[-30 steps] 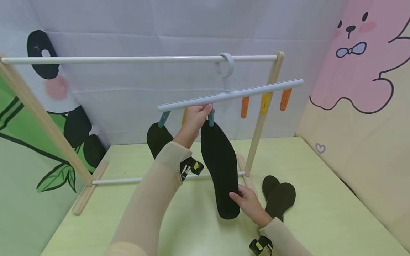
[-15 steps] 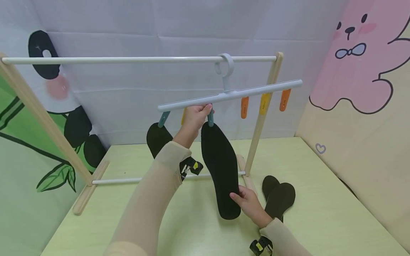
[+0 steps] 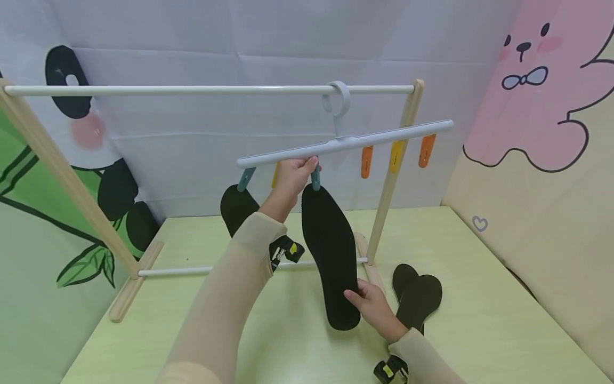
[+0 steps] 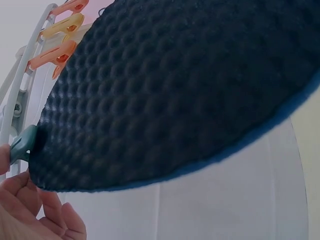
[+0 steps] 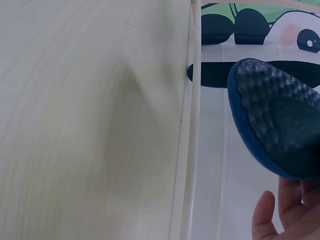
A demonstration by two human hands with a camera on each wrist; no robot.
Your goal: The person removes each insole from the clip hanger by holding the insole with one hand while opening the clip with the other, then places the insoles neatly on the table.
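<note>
A black insole [image 3: 330, 256] with a bumpy underside hangs at a slant from a teal clip [image 3: 315, 177] on the light grey hanger [image 3: 374, 140]. My left hand [image 3: 291, 178] pinches that clip just under the hanger bar, its thumb against it in the left wrist view. Lower down, my right hand [image 3: 371, 304] holds the insole's side edge near its bottom end, thumb on the front face and fingers behind. Another black insole [image 3: 237, 207] hangs from the teal clip [image 3: 246, 179] at the hanger's left end, partly hidden by my left arm.
A drying rack with wooden legs [image 3: 72, 186] and a white top rod [image 3: 192, 90] carries the tilted hanger. Orange clip [image 3: 366, 161] and yellow clip [image 3: 396, 156] hang on its right half. Two dark insoles [image 3: 422, 296] lie crossed on the table [image 3: 489, 320].
</note>
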